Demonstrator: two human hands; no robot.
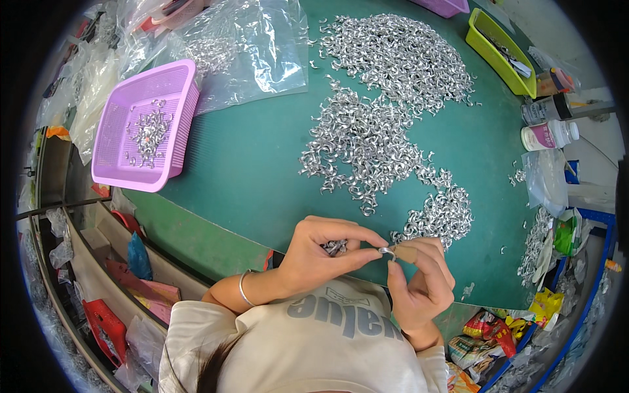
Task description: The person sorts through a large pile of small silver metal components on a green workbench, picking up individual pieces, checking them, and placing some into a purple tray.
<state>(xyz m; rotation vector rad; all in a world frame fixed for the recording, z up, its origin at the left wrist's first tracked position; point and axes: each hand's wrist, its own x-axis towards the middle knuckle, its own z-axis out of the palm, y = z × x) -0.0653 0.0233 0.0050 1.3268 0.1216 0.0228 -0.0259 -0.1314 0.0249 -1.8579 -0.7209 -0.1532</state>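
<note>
A small curved silvery metal piece (387,251) is pinched between the fingertips of my left hand (318,252), at the near edge of the table. Several more such pieces (335,247) lie in the curl of the same palm. My right hand (424,281) closes its thumb and forefinger on the pinched piece from the other side. A brown wrap (406,253) covers part of a right finger. Just beyond the hands is a small heap of the same pieces (440,216), joined to larger heaps (367,141) farther off.
A green tabletop (249,150) carries the heaps. At its left stands a purple basket (184,121) with some pieces inside, beside a clear plastic bag (275,59). A yellow-green basket (485,54) and a white bottle (547,135) stand at the right. Shelving (118,242) is at the lower left.
</note>
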